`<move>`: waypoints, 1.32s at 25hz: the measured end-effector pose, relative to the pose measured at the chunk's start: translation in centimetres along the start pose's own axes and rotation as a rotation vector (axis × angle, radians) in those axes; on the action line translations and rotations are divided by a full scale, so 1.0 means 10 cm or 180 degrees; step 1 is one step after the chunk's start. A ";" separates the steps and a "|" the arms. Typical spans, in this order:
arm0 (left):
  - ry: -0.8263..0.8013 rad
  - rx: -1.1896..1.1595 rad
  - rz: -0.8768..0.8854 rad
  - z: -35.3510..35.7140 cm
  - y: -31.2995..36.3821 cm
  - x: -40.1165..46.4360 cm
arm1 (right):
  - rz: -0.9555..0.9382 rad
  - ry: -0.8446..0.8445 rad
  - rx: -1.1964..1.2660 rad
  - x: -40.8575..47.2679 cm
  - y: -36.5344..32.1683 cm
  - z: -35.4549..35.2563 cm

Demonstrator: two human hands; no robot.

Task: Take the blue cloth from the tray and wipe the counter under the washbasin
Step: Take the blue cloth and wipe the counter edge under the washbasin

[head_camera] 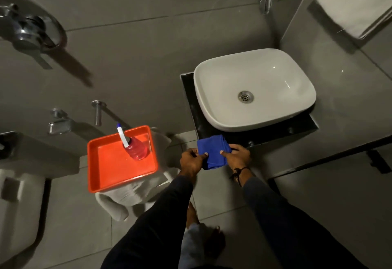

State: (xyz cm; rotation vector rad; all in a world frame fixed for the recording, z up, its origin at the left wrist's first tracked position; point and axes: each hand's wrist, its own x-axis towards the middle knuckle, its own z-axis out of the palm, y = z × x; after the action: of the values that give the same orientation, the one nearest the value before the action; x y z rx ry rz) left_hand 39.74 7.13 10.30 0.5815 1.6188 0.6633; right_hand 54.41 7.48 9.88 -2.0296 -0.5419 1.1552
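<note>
The washbasin (254, 90) is sitting on the counter (212, 135); the tray (101, 173) (bottle (136, 152) inside) is lying to its left, on a stool (131, 196).

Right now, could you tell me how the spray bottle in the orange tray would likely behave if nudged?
The spray bottle stands upright on a narrow base with a tall nozzle, so it could probably tip. The orange tray looks glossy, so it might slide first. The tray's raised rim should likely catch it.

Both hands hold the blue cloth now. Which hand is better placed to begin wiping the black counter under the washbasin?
Probably the right hand: it grips the blue cloth on the side beside the counter. The left hand is toward the orange tray.
</note>
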 end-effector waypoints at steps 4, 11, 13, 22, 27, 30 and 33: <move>0.0174 0.0308 0.0096 0.05 -0.07 0.23 | -0.0086 0.0359 -0.0188 0.00 -0.02 0.04; 0.0762 0.2422 0.1840 0.21 -0.22 0.12 | -0.2836 0.1391 -0.1053 -0.03 -0.66 -0.26; 0.0624 0.3061 0.2389 0.34 -0.31 0.06 | -0.2999 0.1147 -0.1438 0.17 -1.03 -0.20; 0.0059 0.3711 0.2094 0.50 -0.61 0.17 | -0.2384 -0.0356 -0.3684 0.80 -0.93 -0.14; 0.0073 0.3439 0.2168 0.45 -0.63 0.25 | -0.2158 -0.0372 -0.3500 0.81 -0.97 -0.08; 0.0011 0.3296 0.2116 0.38 -0.48 0.34 | -0.1981 -0.0306 -0.3213 0.84 -1.02 0.01; -0.0048 0.3181 0.2038 0.30 -0.18 0.53 | -0.1924 -0.0181 -0.3079 0.85 -1.05 0.06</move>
State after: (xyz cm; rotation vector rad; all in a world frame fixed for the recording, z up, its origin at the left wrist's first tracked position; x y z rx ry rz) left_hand 41.90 9.84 4.97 1.8728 1.6842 0.2355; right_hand 58.16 20.10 12.94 -2.2829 -1.8624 0.5982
